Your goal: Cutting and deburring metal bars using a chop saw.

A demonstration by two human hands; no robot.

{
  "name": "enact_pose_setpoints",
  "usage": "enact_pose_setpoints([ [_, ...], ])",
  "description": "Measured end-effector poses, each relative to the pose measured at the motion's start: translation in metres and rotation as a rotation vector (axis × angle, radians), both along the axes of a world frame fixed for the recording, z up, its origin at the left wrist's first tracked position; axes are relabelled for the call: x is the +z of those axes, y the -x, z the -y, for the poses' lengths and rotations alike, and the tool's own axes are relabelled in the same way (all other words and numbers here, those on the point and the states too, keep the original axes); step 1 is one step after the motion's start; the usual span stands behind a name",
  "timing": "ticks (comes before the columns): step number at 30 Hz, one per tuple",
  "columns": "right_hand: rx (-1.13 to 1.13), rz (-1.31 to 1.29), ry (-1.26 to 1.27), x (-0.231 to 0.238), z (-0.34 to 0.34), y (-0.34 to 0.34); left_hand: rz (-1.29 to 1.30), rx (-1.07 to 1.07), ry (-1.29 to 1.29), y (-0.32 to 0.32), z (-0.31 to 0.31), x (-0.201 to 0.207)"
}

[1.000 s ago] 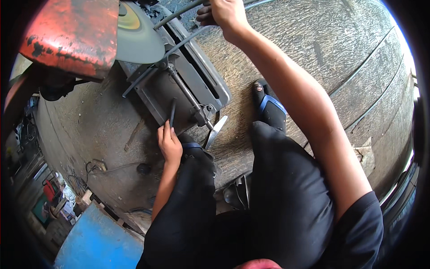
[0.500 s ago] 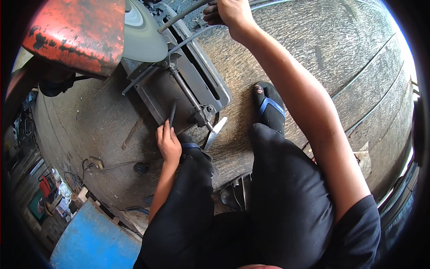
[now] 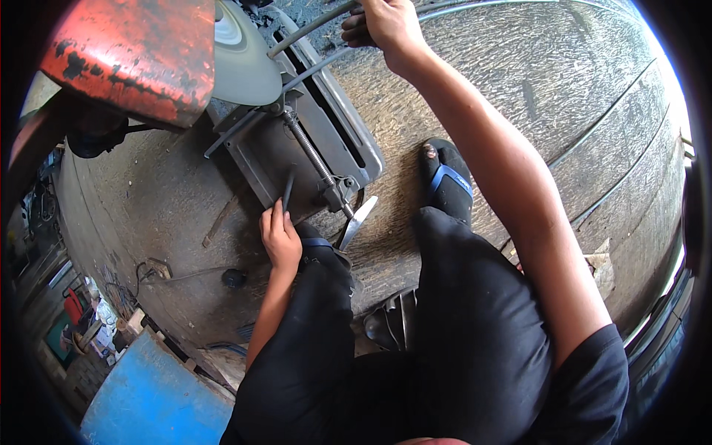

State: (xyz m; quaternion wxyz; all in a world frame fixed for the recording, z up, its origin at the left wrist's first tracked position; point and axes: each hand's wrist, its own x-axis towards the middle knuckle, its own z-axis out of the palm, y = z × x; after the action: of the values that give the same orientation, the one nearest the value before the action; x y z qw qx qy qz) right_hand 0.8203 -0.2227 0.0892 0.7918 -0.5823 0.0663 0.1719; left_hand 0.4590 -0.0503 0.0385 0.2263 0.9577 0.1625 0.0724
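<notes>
At the upper left is a cut-off saw with a worn red guard (image 3: pixel 133 55) and a grey cutting disc (image 3: pixel 248 70). My left hand (image 3: pixel 282 241) is closed, its fingertips pinching a short dark rod (image 3: pixel 288 191) at the near edge of the saw's metal base (image 3: pixel 256 159). At the top edge my right hand (image 3: pixel 389 33) curls around a thick grey bar (image 3: pixel 311 28) that runs down toward the disc; the upper part of this hand is cut off. Below that bar, a thinner long rod (image 3: pixel 315 68) crosses the saw's vise, beside the threaded screw (image 3: pixel 302 141).
A pointed, shiny metal piece (image 3: pixel 358 222) sticks out by the screw's end, near my sandalled left foot. My right foot (image 3: pixel 448 182) rests on the rough floor. A blue panel (image 3: pixel 159 397) stands lower left, with clutter (image 3: pixel 89 326) behind it. Long rods (image 3: pixel 615 107) lie at right.
The saw appears shifted slightly right and down in view. Both hands keep nearly the same places and grips.
</notes>
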Motion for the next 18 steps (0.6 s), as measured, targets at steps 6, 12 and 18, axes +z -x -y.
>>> enact_pose_setpoints([
  [6, -0.016, -0.066, -0.024, 0.0040, 0.0014, 0.0027, 0.000, 0.002, -0.014, -0.0002, 0.0004, -0.0002],
  [12, 0.000, -0.042, -0.036, 0.0013, 0.0016, 0.0020, -0.011, 0.007, -0.014, 0.0002, 0.0004, 0.0003],
  [18, 0.016, -0.077, -0.033, 0.0031, 0.0028, 0.0014, -0.012, 0.005, -0.013, 0.0000, 0.0000, 0.0003],
])
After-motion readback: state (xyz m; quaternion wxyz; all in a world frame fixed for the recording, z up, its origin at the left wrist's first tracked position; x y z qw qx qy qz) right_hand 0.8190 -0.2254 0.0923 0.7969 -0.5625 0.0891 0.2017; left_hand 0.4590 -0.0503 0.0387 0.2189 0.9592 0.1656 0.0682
